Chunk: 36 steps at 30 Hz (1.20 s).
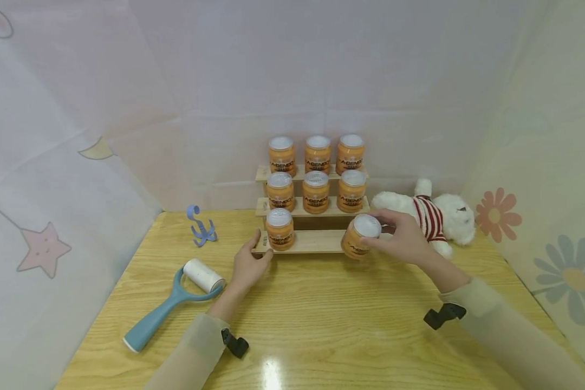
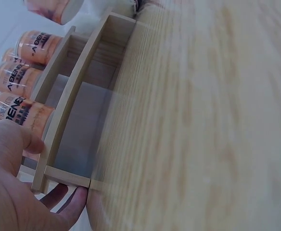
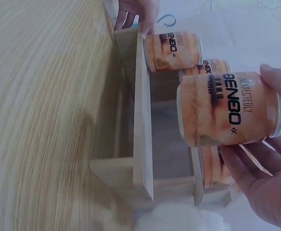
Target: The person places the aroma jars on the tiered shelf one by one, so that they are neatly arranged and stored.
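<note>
An orange can (image 1: 356,238) with a pale lid is tilted in my right hand (image 1: 404,238), its thumb and fingers on opposite sides. The right wrist view shows this can (image 3: 229,109) apart from the lowest board, over the right end of the three-step wooden rack (image 1: 317,242). My left hand (image 1: 248,266) grips the rack's left end, thumb at the board and fingers against the side panel (image 2: 67,176). Beside that thumb stands another orange can (image 1: 280,232) on the lowest step. Three matching cans stand on the middle step (image 1: 294,210), three more on the top step.
A white plush toy (image 1: 455,219) in a red-striped shirt lies right of the rack, near my right hand. To the left are a blue-handled lint roller (image 1: 161,314) and a purple hook (image 1: 202,230). Patterned cloth (image 1: 224,97) hangs behind the wooden table (image 1: 322,325).
</note>
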Tool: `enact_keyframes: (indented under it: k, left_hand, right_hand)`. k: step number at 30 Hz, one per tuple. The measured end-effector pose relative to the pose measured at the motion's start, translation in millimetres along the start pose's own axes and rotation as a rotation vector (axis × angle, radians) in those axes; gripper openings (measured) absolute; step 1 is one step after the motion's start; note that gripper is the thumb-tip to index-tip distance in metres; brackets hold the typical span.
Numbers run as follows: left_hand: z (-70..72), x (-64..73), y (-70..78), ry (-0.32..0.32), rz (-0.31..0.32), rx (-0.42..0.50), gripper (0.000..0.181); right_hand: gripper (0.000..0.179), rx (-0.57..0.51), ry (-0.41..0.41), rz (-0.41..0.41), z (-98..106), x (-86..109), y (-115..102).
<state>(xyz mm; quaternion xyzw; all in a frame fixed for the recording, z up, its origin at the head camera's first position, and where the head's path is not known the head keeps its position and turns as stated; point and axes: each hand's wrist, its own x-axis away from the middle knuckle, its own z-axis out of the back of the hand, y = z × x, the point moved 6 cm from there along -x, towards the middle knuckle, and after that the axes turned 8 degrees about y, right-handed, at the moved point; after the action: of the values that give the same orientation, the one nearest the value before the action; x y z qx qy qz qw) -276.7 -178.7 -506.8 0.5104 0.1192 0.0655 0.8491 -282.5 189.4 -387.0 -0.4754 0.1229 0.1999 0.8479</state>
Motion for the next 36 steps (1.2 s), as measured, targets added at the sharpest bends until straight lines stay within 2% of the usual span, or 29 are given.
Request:
enact_keyframes:
  k: [9,12,22,36]
  left_hand:
    - [0.7,0.4,0.2,0.008,0.009,-0.011,0.075]
    - [1.0,0.5,0.6,0.006,0.014,-0.021,0.075]
    - [0.4,0.3,-1.7,-0.006,0.039,-0.012,0.077]
    - [-0.7,0.2,-1.8,-0.002,0.036,-0.005,0.077]
  right_hand:
    - [0.054,-0.182,0.049,-0.084,-19.1,-12.2,-8.1]
    - [0.053,-0.209,0.064,-0.112,-24.7,-15.0,-10.4]
    - [0.054,-0.236,0.106,-0.174,-50.5,-21.6,-11.8]
    - [0.060,-0.208,0.134,-0.170,-90.8,-26.0,-12.9]
